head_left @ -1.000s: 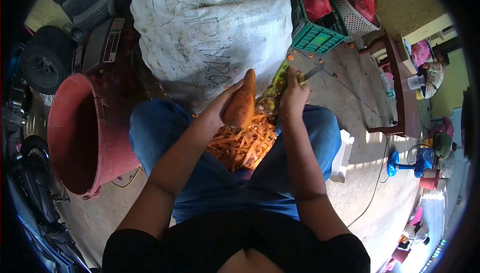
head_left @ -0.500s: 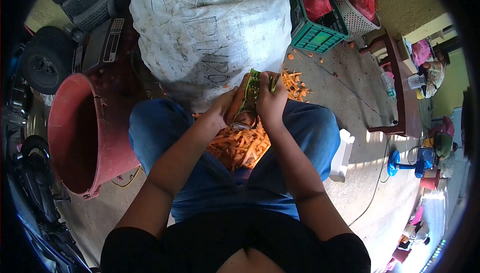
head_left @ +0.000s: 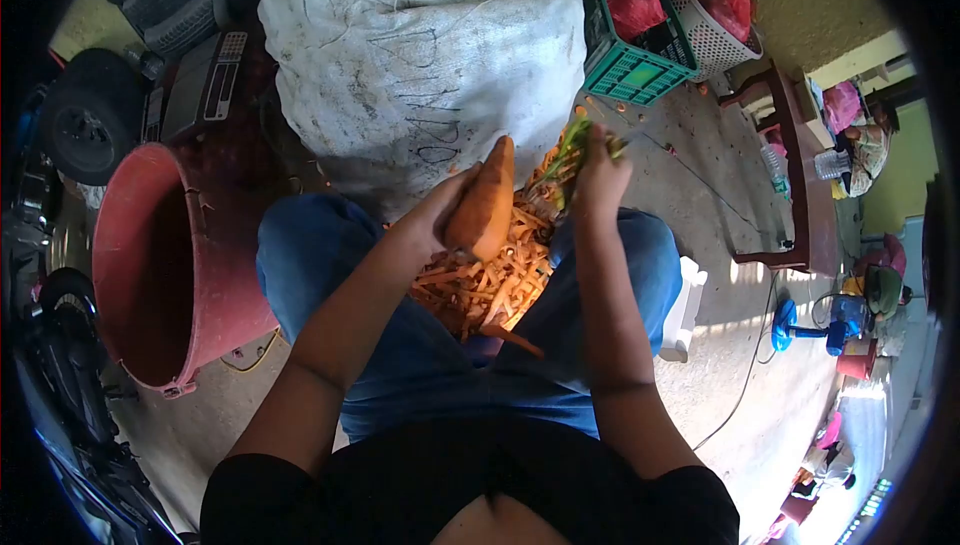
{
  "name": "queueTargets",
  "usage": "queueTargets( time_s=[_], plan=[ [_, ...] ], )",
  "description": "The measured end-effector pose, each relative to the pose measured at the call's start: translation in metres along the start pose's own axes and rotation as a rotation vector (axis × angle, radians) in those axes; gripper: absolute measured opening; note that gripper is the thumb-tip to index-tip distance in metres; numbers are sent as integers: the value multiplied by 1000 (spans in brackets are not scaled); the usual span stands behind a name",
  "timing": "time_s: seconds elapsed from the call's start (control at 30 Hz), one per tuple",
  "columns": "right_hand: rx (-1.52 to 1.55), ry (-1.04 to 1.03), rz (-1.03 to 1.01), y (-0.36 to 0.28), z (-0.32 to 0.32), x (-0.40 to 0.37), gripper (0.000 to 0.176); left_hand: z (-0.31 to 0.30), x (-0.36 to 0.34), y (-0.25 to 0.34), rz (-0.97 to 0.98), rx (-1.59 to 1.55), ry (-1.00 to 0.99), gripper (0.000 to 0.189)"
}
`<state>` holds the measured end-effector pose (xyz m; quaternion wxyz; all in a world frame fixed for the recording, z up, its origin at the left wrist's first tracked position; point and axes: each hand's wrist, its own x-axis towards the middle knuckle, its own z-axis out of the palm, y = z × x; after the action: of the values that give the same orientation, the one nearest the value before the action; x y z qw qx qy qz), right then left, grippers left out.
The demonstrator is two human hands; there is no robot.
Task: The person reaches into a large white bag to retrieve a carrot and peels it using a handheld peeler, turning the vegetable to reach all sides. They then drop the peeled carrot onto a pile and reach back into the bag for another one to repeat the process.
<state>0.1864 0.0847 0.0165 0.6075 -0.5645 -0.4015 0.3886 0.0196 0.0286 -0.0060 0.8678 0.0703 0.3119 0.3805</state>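
A large orange carrot (head_left: 485, 207) points away from me, with my left hand (head_left: 436, 215) wrapped round its left side. To the right of it, my right hand (head_left: 602, 177) holds a green peeling tool (head_left: 572, 157), blurred by motion and apart from the carrot. Between my knees lies a heap of orange peelings (head_left: 500, 290). One long strip of peel (head_left: 512, 339) is over the near side of the heap, close to my right thigh.
A big white sack (head_left: 420, 75) stands in front of me. At the left are a red tub (head_left: 225, 265) and a tyre (head_left: 88, 130). A green crate (head_left: 635, 73), a white basket (head_left: 712, 57) and a wooden frame (head_left: 805, 185) are at the right.
My right hand has moved right, taking the green tool off the carrot. The carrot now shows fully in my left hand, and a long peel strip has appeared near my right thigh.
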Motion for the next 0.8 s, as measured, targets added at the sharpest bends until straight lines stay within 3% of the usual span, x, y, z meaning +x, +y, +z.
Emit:
queueTargets(
  time_s=[0.03,0.1,0.17,0.23,0.27,0.3,0.33,0.4,0.43,0.47,0.5,0.53,0.57,0.63,0.67,0.7,0.77,0.8],
  plan=[
    [24,-85,30,-8,10,-19,23,0,0,2,36,-48,90,31],
    [-136,-258,22,-5,21,-43,22,-1,3,2,109,42,85,32],
    [-285,-277,-301,-1,31,-59,21,0,1,-1,128,-2,58,30],
    [-292,-294,-254,-16,34,-65,21,-17,13,-9,134,-3,115,30],
    [-363,-274,-255,-15,34,-63,21,-25,15,-10,59,212,190,31],
    [-433,-252,-256,-12,34,-61,21,-29,14,-10,-19,429,263,32],
    [-446,-232,-285,4,31,-51,20,-20,8,-9,-21,429,266,32],
    [-505,-29,-287,22,18,-17,22,3,-4,-11,168,724,139,34],
    [-561,83,-221,28,8,8,25,5,-7,-17,168,725,133,34],
    [-360,204,-183,33,-3,28,27,7,-11,-24,167,761,92,35],
    [-486,308,-127,15,-12,33,28,9,-14,-27,166,797,52,35],
    [-586,348,-85,11,-21,41,27,40,-36,-14,-25,787,91,34],
    [-589,351,-86,12,-24,43,27,37,-34,-15,-27,787,87,34],
    [-75,310,-1,9,-26,41,27,22,-20,-20,6,255,-12,34],
    [-18,255,1,6,-23,33,26,10,-9,-18,59,84,-62,34],
    [-20,247,1,-1,-16,23,26,12,-11,-12,65,78,-59,34],
    [169,89,6,-9,-5,4,21,19,-20,1,-45,31,-275,33],
    [87,24,14,-7,-4,-1,21,13,-13,0,-17,-42,-144,34]
  ],
)
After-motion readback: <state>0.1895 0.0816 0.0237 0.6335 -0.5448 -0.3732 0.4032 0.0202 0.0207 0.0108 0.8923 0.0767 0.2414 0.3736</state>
